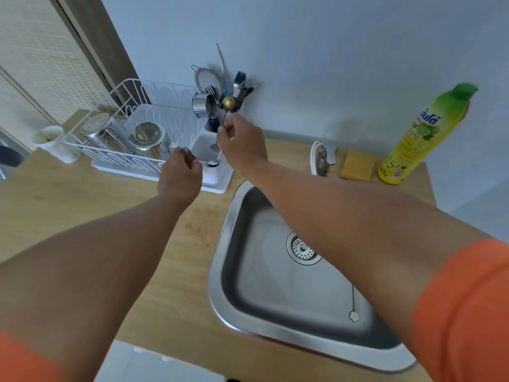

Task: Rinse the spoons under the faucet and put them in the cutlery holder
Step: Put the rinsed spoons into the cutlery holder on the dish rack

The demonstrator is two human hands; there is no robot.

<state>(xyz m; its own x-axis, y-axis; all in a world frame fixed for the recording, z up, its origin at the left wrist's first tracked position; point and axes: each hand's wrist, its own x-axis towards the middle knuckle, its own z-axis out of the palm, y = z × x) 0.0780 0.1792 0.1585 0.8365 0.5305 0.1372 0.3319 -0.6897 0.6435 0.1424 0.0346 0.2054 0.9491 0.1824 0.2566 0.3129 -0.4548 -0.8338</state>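
At the far left of the wooden counter [68,205] stands a white cup [56,143], just beside a white wire dish rack [129,106] holding two overturned metal containers [121,135]. The left hand [180,173] hovers over the near right corner of the rack, fingers curled round a silver spoon [213,163] whose bowl sticks out to the right, over the rack's white tray [217,180]; the handle is hidden inside the fist, so how many spoons it holds is hard to tell.

Right of that, at the rack's far right corner, sits the cutlery holder [210,124], crowded with forks, dark-handled utensils, a small metal cup and a strainer leaning on the wall. The right hand [241,142] is raised just in front of it, thumb and fingers pinching the thin stem of a gold spoon [228,103], bowl upward, level with the tops of the utensils in the holder. The spoon looks to be above the holder rather than in it.

Further right, the steel sink [275,285] lies near, with a drain strainer in its floor and one gold spoon with a flower-shaped end [353,304] on the bottom at its right side. The faucet [323,158] stands at the sink's far edge. Beside it lies a yellow sponge [358,164], then a yellow dish soap bottle [424,133] with a green cap against the wall.
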